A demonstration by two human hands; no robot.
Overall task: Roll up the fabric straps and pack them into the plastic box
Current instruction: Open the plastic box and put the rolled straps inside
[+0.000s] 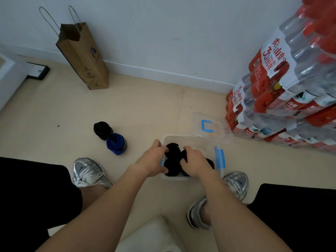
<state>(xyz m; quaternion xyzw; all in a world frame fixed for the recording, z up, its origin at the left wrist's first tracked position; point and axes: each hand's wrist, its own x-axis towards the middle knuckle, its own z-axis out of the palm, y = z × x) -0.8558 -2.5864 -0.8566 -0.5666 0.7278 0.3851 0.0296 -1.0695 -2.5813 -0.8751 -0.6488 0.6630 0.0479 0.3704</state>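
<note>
We look down on a pale beige floor [145, 106]. The clear plastic box [190, 138] sits on it between our left trainer [87, 172] and right trainer [236, 184]. Its clear lid [211, 128] lies just beyond it to the right, beside stacked shrink-wrapped packs of water bottles [281, 99]. Left of the box, a black rolled strap [102, 130] and a blue rolled strap [116, 143] touch each other. Farther back stands a brown paper bag [85, 60], with a dark picture frame [39, 70] at the far left.
</note>
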